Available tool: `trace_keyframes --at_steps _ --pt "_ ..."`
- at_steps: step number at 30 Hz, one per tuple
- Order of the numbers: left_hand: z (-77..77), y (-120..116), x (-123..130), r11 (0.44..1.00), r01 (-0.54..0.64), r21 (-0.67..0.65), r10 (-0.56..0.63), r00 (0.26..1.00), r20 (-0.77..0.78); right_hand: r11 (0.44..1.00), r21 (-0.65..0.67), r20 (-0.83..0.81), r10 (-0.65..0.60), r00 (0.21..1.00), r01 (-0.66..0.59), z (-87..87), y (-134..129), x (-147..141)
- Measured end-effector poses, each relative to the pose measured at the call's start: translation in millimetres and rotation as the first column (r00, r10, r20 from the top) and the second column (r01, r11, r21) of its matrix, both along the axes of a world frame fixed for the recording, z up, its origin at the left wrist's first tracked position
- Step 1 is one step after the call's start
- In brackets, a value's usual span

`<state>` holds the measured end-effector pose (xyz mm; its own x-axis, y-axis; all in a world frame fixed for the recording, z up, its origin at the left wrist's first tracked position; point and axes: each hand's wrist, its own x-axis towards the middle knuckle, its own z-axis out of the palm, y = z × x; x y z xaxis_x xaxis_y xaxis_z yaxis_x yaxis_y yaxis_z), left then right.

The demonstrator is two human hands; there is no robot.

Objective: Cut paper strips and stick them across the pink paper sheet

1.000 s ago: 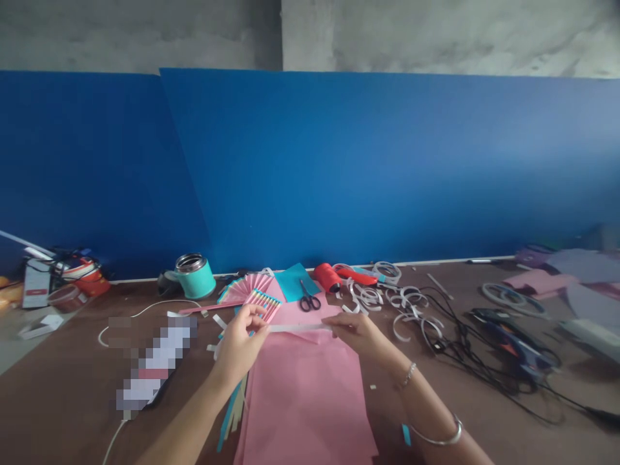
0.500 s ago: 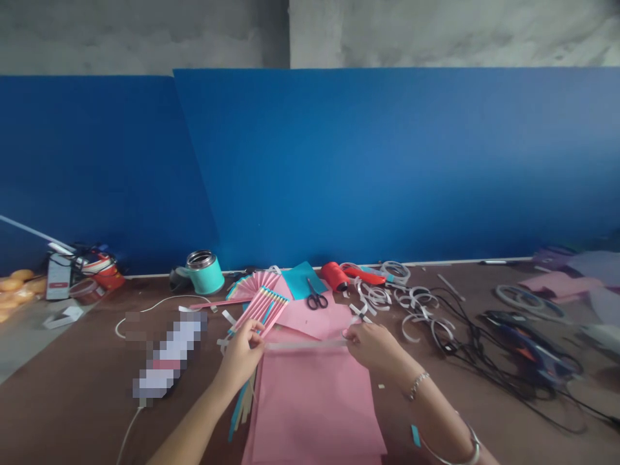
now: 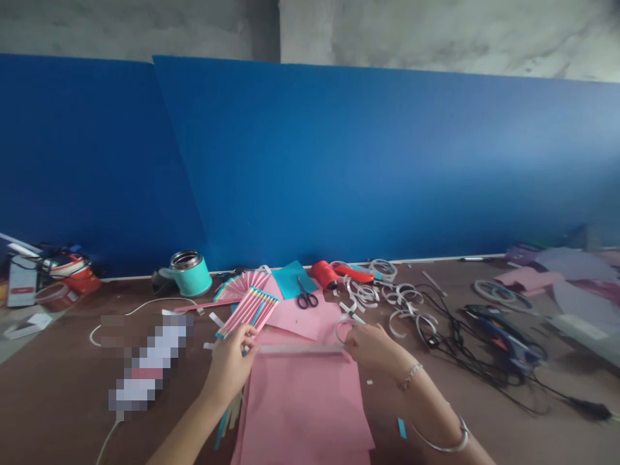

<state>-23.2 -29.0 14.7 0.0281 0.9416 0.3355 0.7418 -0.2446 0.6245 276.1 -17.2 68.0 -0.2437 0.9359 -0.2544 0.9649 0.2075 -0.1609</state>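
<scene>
A narrow whitish strip (image 3: 300, 349) lies taut across the upper part of a stack of pink paper sheets (image 3: 303, 407). At its left end my left hand (image 3: 232, 361) is closed, thumb and fingertips pinched together on the strip. My right hand (image 3: 372, 349) pinches the other end near the paper's right edge, and a thin loop of the strip curls up beside its fingers. Just beyond my left hand is a pleated pink paper piece (image 3: 252, 309) with blue and pale edges. Scissors (image 3: 306, 298) with dark handles rest on pink and blue paper behind the strip.
A turquoise mug (image 3: 191, 274) and a blurred-out device with a white cable (image 3: 140, 310) are at left. A red thread spool (image 3: 324, 276), curled white strips (image 3: 361, 294) and black cables (image 3: 450, 352) lie at right. A blue panel (image 3: 339, 161) stands behind the table.
The view has turned slightly right, so the table's things appear further left. Both hands keep their pinch on the strip, and the loop by my right hand shows more.
</scene>
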Motion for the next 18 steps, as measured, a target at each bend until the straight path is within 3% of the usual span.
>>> trace_keyframes --at_steps 9,18 --pt "6.9 0.9 -6.5 0.998 0.001 -0.057 -0.008 0.994 -0.109 1.0 -0.005 0.021 -0.027 0.999 0.027 -2.3 3.5 -4.3" --pt "6.2 1.6 -4.7 0.998 0.019 -0.062 -0.025 0.996 -0.085 0.999 -0.01 0.015 -0.038 0.999 0.038 -6.8 6.8 -1.1"
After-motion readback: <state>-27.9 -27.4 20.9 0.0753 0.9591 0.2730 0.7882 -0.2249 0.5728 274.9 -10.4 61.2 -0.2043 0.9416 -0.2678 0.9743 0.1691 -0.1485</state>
